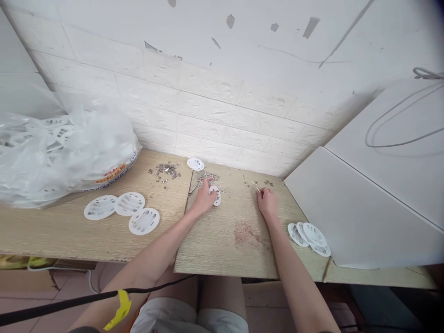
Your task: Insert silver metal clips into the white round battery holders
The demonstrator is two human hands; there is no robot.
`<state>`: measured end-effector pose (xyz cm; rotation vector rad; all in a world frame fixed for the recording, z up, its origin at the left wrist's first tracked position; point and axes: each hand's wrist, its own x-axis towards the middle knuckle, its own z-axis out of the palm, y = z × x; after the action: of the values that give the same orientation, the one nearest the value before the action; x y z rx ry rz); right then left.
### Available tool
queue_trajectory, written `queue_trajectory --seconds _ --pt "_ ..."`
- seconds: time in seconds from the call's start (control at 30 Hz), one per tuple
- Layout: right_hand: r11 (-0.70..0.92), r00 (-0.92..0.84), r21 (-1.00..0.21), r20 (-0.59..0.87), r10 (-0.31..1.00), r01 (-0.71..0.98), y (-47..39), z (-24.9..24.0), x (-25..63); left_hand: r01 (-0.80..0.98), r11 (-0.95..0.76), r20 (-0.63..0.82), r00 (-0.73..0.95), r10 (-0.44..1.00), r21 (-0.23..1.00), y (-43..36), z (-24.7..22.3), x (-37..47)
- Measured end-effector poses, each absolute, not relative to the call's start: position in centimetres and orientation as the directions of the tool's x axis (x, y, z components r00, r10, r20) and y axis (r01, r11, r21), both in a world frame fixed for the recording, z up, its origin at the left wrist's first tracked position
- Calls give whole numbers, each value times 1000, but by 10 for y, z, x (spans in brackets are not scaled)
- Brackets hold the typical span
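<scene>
My left hand [204, 199] grips a small white plastic disc [217, 200] at its edge, tilted up from the wooden table. The thumb presses on the disc and the index finger points out past it, over a scatter of tiny metal parts [198, 178]. In my closed right hand [268, 202] is a thin, light-coloured stick-like tool [255, 187], its tip pointing away toward the wall. A few small metal pieces [268, 183] lie just beyond that hand. Another white disc [196, 164] rests by the wall, behind the scatter.
Three slotted white discs [144, 221] lie at left, near a denser heap of metal parts [168, 170]. A large clear plastic bag [69, 152] of white pieces stands behind them. Several discs [314, 235] overlap at right beside a white panel [374, 208]. A black cable [69, 303] crosses the lower left.
</scene>
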<state>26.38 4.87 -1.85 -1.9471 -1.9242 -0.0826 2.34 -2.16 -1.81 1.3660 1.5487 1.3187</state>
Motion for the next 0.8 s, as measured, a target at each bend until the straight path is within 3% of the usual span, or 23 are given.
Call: queue_trajectory --seconds 0.07,0.17,0.23,0.3,0.4,0.5,0.63,0.8 --pt "37 71 -306 334 940 951 56 -16 263 292 -73 141 -217 966 954 -21 -20 23" --pt "71 246 -545 486 839 835 51 -9 263 305 -80 150 -213 966 949 -21 -21 24" --pt "183 396 -675 606 690 715 40 -2 260 303 -70 137 -207 969 951 -22 -20 24" --pt "312 429 -708 657 620 634 28 3 252 281 -53 113 -203 973 958 -22 -19 25" --pt "404 313 -700 659 684 589 17 2 227 225 -35 83 -207 975 974 -22 -18 26" --pt "495 61 -693 610 790 524 13 -7 196 198 -55 102 -235 967 979 -22 -17 28" --pt "554 -206 -725 518 830 409 10 -17 167 231 -121 182 -262 948 965 -21 -17 31" --pt "448 -224 -794 388 894 412 4 -16 161 335 -248 322 -188 928 909 -25 -16 38"
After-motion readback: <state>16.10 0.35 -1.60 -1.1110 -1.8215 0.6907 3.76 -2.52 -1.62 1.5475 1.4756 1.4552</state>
